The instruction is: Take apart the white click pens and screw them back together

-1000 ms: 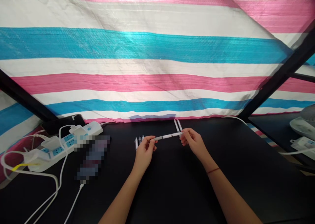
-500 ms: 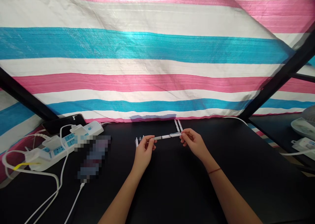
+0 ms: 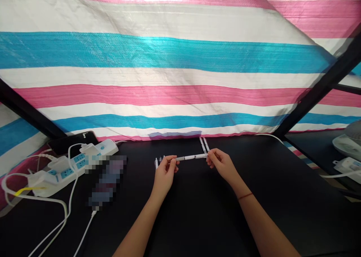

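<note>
A white pen (image 3: 190, 157) with a grey section at its left end is held level above the black table. My left hand (image 3: 167, 169) pinches the grey end between thumb and fingers. The other end sits in the closed fingertips of my right hand (image 3: 219, 161). Just beyond the right hand, two white pens (image 3: 202, 145) lie side by side, their near ends partly hidden. Several more pens (image 3: 156, 163) lie behind my left hand, which covers most of them.
On the left, a white power strip (image 3: 76, 166) with chargers and loose cables lies beside a phone (image 3: 108, 181) on a cable. A black device (image 3: 73, 142) is behind it. Striped sheeting (image 3: 175, 53) hangs behind the black table (image 3: 203, 212). Black frame bars (image 3: 310, 91) slant at both sides.
Both hands stay nearly in place on the pen. The clip seen along its right part no longer shows, and the dark band now appears farther right.
</note>
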The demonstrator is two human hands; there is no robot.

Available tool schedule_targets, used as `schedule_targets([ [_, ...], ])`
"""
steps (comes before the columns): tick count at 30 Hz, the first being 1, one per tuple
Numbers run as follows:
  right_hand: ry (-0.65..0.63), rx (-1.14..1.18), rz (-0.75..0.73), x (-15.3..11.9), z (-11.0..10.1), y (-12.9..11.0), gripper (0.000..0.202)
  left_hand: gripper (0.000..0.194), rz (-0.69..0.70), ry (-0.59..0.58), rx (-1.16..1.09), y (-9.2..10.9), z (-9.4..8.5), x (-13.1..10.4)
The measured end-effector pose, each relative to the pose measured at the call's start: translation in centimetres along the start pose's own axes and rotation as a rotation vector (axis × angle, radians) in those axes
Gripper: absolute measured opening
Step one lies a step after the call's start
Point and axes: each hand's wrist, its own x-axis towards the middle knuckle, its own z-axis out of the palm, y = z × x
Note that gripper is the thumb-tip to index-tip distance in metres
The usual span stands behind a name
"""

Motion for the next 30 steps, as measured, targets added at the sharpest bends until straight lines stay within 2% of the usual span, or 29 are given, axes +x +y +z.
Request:
schedule_targets([
  [3,0.006,0.062,-0.009,-0.02,0.06,0.06,0.029,0.032,0.000,0.002,0.007,-0.08,-0.06,-0.02],
  [13,-0.012,-0.005,-0.026,-0.15,0.12,-0.01,0.024,0.033,-0.014,-0.015,-0.010,-0.25,-0.02,0.14],
  [17,-0.036,-0.020,-0.012,-0.38,0.31,-0.30,0.035,0.033,-0.027,-0.022,-0.018,-0.26,-0.01,0.11],
  [24,-0.054,-0.077,-0.041,-0.48,0.30,-0.18,0.023,0.030,-0.011,-0.050,0.067,-0.66,-0.03,-0.09],
  [27,-0.025,-0.075,-0.062,-0.35,0.24,0.09,0.023,0.028,-0.004,-0.098,0.068,-0.47,0.08,-0.17],
  [30,0.022,-0.004,-0.071,-0.12,0.27,0.34,0.024,0.027,-0.066,-0.238,-0.001,-0.05,0.36,-0.46],
])
